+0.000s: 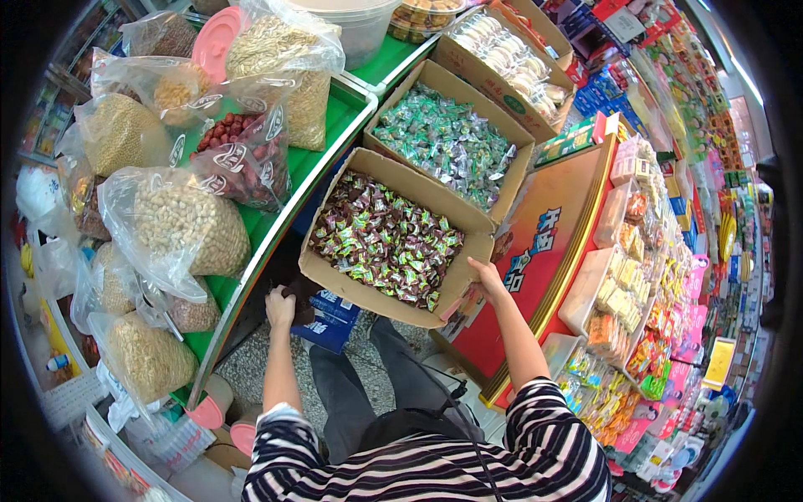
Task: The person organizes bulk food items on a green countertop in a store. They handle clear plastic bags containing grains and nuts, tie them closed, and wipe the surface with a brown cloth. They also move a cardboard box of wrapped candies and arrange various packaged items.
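An open cardboard box [342, 290] of candies in dark brown and green wrappers [389, 238] lies tilted before me. My right hand [488, 279] grips its near right corner, fingers over the rim. Left of the box, my left hand [280, 307] is closed on a dark, thin item that is partly in shadow; I cannot tell what it is. A blue printed package [332, 323] shows just right of that hand, partly under the box. Behind the box stands a second cardboard box [524, 182] with candies in green and clear wrappers [445, 138].
On the left a green-topped counter [320, 157] holds clear bags of peanuts [188, 226], red dates [251, 157] and grains. A red display stand [539, 251] with trays of wrapped snacks [618, 288] is close on my right. Pink scoops [207, 411] hang low at the counter's end.
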Tool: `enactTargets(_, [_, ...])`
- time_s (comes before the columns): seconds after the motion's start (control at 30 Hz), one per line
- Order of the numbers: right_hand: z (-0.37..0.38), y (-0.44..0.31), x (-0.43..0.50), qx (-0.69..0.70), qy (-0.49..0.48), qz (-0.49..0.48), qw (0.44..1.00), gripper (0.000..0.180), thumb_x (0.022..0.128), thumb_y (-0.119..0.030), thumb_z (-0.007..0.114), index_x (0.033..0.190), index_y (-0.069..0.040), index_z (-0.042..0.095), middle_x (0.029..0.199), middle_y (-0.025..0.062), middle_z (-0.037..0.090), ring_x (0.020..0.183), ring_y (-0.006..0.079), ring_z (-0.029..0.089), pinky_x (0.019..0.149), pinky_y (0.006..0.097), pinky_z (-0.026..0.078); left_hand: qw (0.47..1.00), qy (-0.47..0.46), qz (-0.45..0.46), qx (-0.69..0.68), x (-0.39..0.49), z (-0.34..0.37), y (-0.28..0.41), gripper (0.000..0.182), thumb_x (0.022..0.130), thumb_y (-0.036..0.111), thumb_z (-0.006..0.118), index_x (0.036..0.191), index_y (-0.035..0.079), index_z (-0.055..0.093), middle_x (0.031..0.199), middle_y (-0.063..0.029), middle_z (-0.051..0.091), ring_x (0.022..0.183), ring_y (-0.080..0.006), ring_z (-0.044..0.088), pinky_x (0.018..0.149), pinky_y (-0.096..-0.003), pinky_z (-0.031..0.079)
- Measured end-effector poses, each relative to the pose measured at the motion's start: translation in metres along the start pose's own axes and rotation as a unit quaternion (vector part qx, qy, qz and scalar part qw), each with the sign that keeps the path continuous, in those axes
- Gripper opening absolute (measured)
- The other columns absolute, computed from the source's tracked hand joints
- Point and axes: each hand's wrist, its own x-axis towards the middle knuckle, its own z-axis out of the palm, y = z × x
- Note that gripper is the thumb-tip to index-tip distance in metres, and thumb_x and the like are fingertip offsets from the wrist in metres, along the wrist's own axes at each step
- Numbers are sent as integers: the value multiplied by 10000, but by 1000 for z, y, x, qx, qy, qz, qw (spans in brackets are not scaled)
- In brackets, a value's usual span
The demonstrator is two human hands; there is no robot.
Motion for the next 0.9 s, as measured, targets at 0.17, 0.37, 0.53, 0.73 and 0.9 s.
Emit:
enactTargets(0.17, [-28,33,46,-92,-8,-88,992,199,814,-112,586,952,21,638,797,61,644,674,165,587,599,327,460,936,-266,-70,-218,-66,-52,65,640,850,540,521,1078,-46,640,1123,-205,622,1088,-260,555,953,-330,380])
enactTargets(0.37, [-6,19,13,-165,-36,-175,970,155,782,-22,539,888,46,629,764,64,633,642,152,574,569,304,453,903,-205,-69,-371,-59,62,79,654,865,558,505,1144,-24,608,1142,-176,624,1110,-284,550,960,-340,381])
enactTargets(0.53, [1,34,-31,-130,-27,-223,966,144,788,-30,542,880,49,619,748,67,628,618,150,594,512,281,469,965,-116,179,-153,-54,48,92,304,839,214,459,795,-53,596,780,-289,595,785,-431,598,688,-489,468])
enactTargets(0.73, [19,83,-122,-34,-46,-141,988,148,788,12,517,902,35,609,822,86,638,672,175,622,572,296,532,970,-84,213,-77,-122,-3,32,201,823,143,454,764,-7,575,806,-232,586,804,-404,572,705,-479,459])
enactTargets(0.9, [62,143,-151,-29,-78,-106,991,153,794,32,506,902,34,614,816,83,641,686,167,613,603,299,505,955,2,296,33,-181,-6,-80,162,798,106,460,740,-14,551,715,-222,565,748,-406,573,681,-490,456])
